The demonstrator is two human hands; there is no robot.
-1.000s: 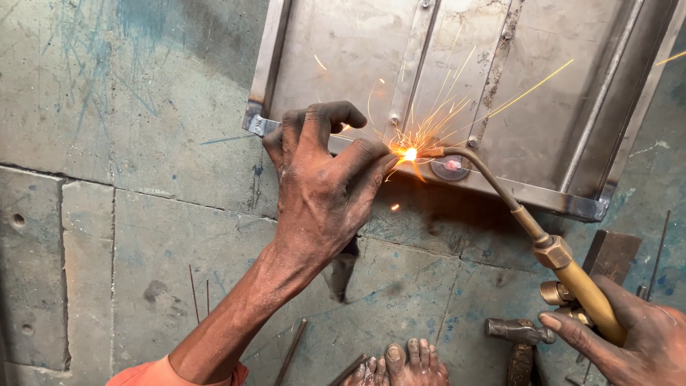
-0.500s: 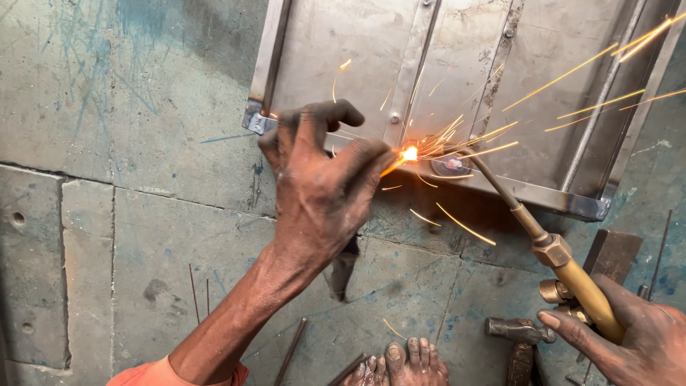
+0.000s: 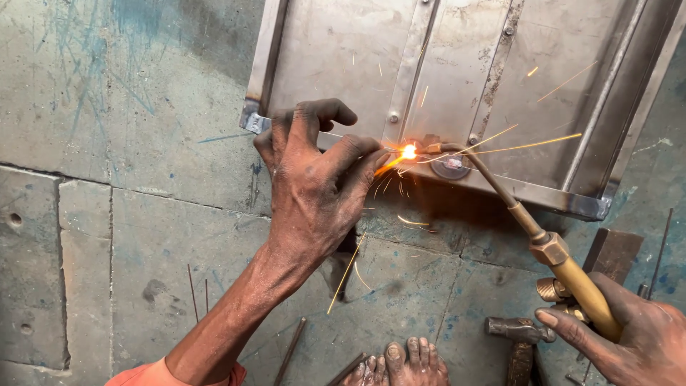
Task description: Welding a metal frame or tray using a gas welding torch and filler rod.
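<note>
Brass and stiff, the gas torch [image 3: 550, 268] looks best gripped at its thick handle, well back from the hot tip; in the head view the right hand [image 3: 629, 336] is closed round that handle at lower right. Its curved neck reaches the sparking flame [image 3: 408, 151] on the steel frame [image 3: 343, 57], heavy-looking, lying on the concrete floor [image 3: 107, 214]. The left hand [image 3: 314, 186] pinches a thin, glowing filler rod [image 3: 386, 166] beside the flame.
</note>
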